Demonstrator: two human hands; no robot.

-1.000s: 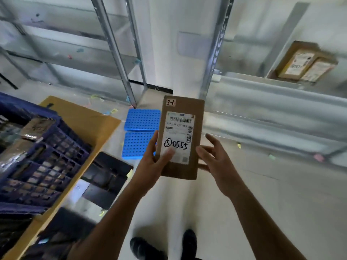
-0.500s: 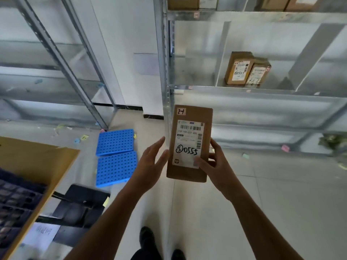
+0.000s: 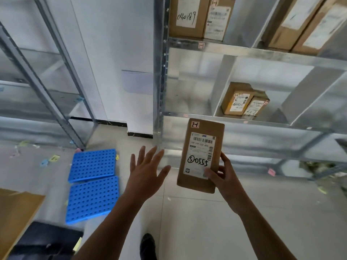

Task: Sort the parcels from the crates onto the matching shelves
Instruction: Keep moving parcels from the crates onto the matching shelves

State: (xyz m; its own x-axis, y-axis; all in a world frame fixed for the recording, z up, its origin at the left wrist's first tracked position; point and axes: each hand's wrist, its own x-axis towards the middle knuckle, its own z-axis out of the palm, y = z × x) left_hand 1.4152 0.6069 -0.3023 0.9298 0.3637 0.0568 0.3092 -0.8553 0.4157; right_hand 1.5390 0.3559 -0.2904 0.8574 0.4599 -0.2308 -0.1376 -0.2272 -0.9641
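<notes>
A flat brown cardboard parcel (image 3: 201, 154) with a white label reading 0555 and a small tag "2-1" is held upright in front of the metal shelving (image 3: 234, 119). My right hand (image 3: 222, 177) grips its lower right corner, thumb on the label. My left hand (image 3: 148, 171) hovers just left of the parcel with fingers spread, not touching it. Two labelled parcels (image 3: 244, 99) stand on the middle shelf behind. More parcels (image 3: 201, 15) sit on the shelf above.
Two blue perforated plastic panels (image 3: 93, 184) lie on the floor at the left. A cardboard sheet (image 3: 16, 209) and a black item (image 3: 43, 239) sit at the lower left. Another metal rack (image 3: 43, 81) stands at the left. Paper scraps dot the floor.
My left hand has let go of the parcel and opened beside it; my right hand alone now holds it. The view has lifted towards the shelves, and the crate has left the frame.
</notes>
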